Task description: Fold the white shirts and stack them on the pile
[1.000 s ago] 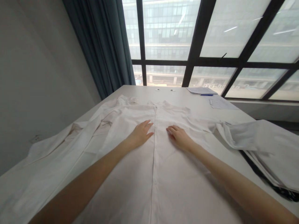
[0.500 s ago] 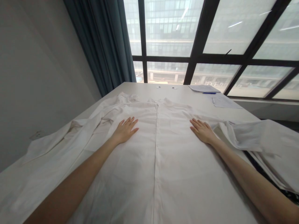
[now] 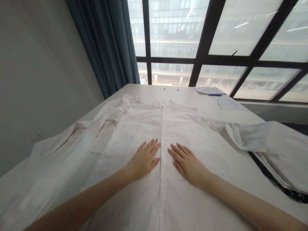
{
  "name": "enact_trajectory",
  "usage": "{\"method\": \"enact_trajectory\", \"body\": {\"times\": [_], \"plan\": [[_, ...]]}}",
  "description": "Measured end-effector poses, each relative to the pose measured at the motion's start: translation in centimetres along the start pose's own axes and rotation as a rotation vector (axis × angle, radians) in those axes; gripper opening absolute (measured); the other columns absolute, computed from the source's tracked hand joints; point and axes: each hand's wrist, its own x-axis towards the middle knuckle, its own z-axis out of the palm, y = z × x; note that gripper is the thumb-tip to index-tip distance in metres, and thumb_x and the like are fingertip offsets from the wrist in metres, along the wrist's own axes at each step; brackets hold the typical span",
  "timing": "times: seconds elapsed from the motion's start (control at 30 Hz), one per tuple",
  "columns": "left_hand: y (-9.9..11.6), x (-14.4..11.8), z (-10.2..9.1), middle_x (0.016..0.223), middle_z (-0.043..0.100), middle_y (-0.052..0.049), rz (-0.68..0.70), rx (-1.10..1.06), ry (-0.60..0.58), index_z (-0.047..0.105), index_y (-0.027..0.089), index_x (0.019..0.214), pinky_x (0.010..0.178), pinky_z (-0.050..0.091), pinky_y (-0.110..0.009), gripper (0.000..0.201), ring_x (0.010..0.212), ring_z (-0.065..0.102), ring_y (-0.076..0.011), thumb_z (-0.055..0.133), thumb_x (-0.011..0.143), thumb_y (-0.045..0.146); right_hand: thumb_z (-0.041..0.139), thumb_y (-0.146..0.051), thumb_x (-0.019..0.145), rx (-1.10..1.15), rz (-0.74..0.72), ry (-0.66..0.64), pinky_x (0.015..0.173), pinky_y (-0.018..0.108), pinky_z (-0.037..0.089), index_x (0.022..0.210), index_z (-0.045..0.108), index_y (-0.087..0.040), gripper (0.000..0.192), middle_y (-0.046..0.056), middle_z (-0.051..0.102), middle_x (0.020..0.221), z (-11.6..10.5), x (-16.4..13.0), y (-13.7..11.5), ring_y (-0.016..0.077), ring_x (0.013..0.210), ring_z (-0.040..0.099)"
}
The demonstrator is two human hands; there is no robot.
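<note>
Head view shows the shirt (image 3: 168, 131) spread with the worktop (image 3: 146, 90) beneath it, left hand (image 3: 143, 160) and right hand (image 3: 191, 166) upon it, each grip flattened and holding nothing, so uneven pressing could perhaps wrinkle it or drag it against the pile (image 3: 284, 144) beside it.

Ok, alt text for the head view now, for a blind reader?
Left hand and right hand lie palm-down either side of the front placket on a white shirt spread across a white table. Folded white cloth lies at right, a window beyond.
</note>
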Motion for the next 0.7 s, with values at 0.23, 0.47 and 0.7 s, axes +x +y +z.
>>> {"method": "enact_trajectory", "body": {"times": [0.23, 0.47, 0.7], "plan": [[-2.5, -2.3, -0.9, 0.158, 0.025, -0.007, -0.076, 0.041, -0.084, 0.028, 0.02, 0.151, 0.117, 0.017, -0.043, 0.061, 0.146, 0.02, -0.0217, 0.021, 0.1, 0.053, 0.029, -0.046, 0.101, -0.071, 0.161, -0.007, 0.116, 0.049, 0.026, 0.15, 0.033, -0.027, 0.053, 0.003, 0.032, 0.155, -0.4, -3.6, 1.7, 0.0222, 0.144, 0.024], [-4.7, -6.1, -1.0, 0.158, 0.026, -0.006, -0.148, 0.084, -0.074, 0.025, 0.021, 0.152, 0.115, 0.022, -0.044, 0.061, 0.146, 0.022, -0.0212, 0.017, 0.1, 0.053, 0.027, -0.048, 0.099, -0.235, 0.324, 0.111, 0.111, 0.048, 0.033, 0.149, 0.036, -0.021, 0.057, 0.007, 0.037, 0.153, 0.1, -8.3, 5.1, 0.0238, 0.142, 0.031], [-4.4, -7.1, -1.3, 0.155, 0.033, -0.012, -0.188, 0.093, -0.019, 0.031, 0.016, 0.149, 0.114, 0.024, -0.046, 0.06, 0.144, 0.028, -0.0234, 0.015, 0.101, 0.049, 0.037, -0.039, 0.097, -0.166, 0.252, 0.232, 0.107, 0.052, 0.04, 0.138, 0.05, -0.012, 0.051, 0.017, 0.046, 0.146, -0.7, -9.5, 3.8, 0.0308, 0.136, 0.04]]}}
